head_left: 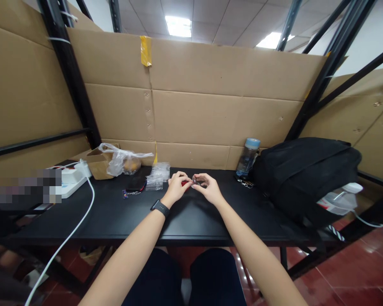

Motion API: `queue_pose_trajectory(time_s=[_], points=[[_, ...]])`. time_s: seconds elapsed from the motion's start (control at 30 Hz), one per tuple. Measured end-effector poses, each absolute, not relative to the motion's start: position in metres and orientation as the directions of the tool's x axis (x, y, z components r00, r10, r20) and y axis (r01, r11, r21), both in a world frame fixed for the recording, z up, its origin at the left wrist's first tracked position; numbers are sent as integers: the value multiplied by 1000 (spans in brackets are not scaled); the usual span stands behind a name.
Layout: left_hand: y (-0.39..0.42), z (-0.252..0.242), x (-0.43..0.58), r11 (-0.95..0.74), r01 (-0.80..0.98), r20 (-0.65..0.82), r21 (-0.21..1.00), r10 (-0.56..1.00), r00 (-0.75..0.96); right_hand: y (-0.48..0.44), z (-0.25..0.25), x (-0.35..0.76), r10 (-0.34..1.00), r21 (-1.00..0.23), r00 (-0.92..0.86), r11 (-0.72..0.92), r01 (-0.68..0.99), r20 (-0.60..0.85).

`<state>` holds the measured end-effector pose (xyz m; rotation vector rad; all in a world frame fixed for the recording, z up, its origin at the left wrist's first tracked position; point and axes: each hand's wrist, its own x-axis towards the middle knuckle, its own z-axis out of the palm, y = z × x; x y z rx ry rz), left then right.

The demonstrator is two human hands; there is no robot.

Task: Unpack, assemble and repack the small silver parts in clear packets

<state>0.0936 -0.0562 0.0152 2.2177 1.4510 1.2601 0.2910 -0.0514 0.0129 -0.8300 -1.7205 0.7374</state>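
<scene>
My left hand [176, 187], with a dark watch on its wrist, is closed on a small red object [185, 183]; its kind is too small to make out. Facing it, my right hand [210, 189] pinches a small dark, partly see-through round piece [194, 180]. The fingertips of both hands meet or nearly meet above the black table [194, 221]. Just left of my left hand lies a pile of clear plastic packets [158, 175]. Fingers hide much of both small objects.
Farther left are a dark pouch [135, 183] with a keychain, a plastic bag [115, 159], a cardboard box [99, 163] and a white power strip [72, 182]. At right stand a water bottle [248, 157] and a black backpack [306, 174]. Cardboard [194, 114] walls the back.
</scene>
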Motion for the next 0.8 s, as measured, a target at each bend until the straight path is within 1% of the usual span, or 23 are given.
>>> queue_pose_trajectory(time_s=[0.1, 0.2, 0.3, 0.43, 0.67, 0.8], points=[[-57, 14, 96, -510, 655, 551, 558, 818, 168, -53, 8, 283, 812, -814, -255, 567, 126, 526], [-59, 16, 97, -502, 673, 554, 544, 817, 161, -52, 5, 284, 828, -836, -250, 538, 106, 501], [-61, 19, 98, -489, 679, 567, 547, 814, 129, -52, 6, 285, 848, -870, -246, 492, 39, 469], [-62, 20, 99, -509, 666, 572, 545, 806, 148, -55, 9, 284, 869, -893, -220, 450, -28, 444], [-62, 18, 100, -512, 667, 582, 541, 801, 142, -54, 8, 284, 870, -901, -242, 429, -60, 430], [-64, 19, 102, -508, 672, 583, 539, 801, 138, -54, 7, 283, 882, -910, -227, 407, -73, 413]])
